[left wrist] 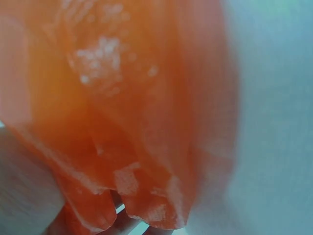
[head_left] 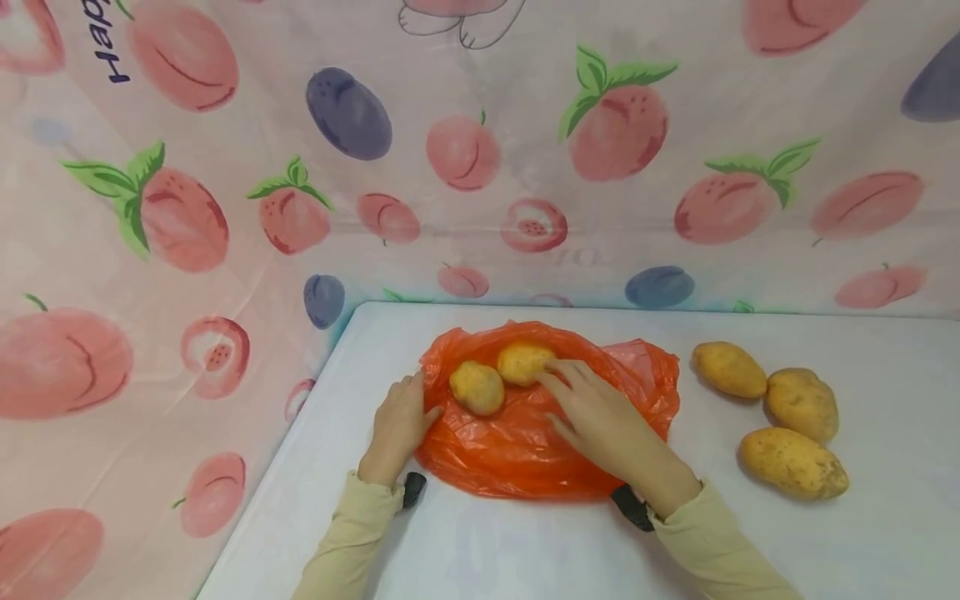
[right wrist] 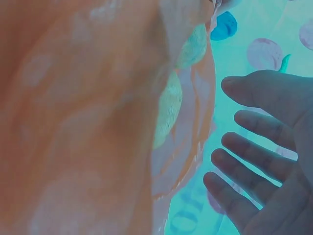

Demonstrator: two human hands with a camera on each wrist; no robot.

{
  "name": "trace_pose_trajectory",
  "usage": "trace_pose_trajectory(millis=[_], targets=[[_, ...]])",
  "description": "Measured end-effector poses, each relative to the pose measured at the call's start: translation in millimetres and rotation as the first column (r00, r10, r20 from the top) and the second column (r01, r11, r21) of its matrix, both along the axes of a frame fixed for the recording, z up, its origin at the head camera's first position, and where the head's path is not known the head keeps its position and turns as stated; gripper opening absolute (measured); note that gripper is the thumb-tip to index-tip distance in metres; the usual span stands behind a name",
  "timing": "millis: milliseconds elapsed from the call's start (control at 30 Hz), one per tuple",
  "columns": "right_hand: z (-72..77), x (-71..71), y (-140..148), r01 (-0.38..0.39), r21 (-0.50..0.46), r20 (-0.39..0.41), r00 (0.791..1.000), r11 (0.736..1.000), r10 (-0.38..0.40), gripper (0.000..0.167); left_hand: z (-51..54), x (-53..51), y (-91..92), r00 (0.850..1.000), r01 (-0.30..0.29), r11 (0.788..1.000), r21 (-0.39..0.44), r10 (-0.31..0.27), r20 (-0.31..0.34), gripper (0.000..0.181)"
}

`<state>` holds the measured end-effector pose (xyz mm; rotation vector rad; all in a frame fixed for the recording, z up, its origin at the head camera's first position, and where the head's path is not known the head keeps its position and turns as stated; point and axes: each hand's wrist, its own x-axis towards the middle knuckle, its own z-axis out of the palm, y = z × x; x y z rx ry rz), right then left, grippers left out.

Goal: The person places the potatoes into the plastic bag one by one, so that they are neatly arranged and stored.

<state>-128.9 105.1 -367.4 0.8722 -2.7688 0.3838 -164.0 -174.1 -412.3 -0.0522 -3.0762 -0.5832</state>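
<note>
Fruit-print cloth (head_left: 480,225) is hung behind the bench (head_left: 570,550). Orange bag (head_left: 517,467) is pinched at its L rim by fingers of the L hand (head_left: 397,425). In the bag, the far potato (head_left: 523,363), long axis approx. L–R, is overlapped at its R end by the nearer R hand (head_left: 603,421), fingers spread, empty; 3 loose potatoes (head_left: 802,403) are seen R of the bag. Gap betw. R fingertips & bagged potatoes (right wrist: 169,110) is shown in R wrist view, not head view.
</note>
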Motion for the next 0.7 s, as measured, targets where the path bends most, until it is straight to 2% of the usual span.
trace_pose_trajectory(millis=[200,467,700], targets=[[0.8,4.3,14.3,0.021,0.001,0.01,1.0,1.0,-0.021,0.057,0.7,-0.7,-0.5,1.0,-0.004,1.0,0.005,0.004,0.011,0.058],[1.1,11.0,34.2,0.019,0.022,-0.044,0.999,1.0,-0.018,0.055,0.4,-0.1,-0.3,1.0,-0.002,1.0,0.0,0.002,0.005,0.056],[4.1,17.0,53.1,0.043,0.037,-0.031,0.999,0.998,-0.042,0.053,-0.8,-0.5,0.1,1.0,0.001,1.0,-0.011,-0.001,-0.001,0.055]])
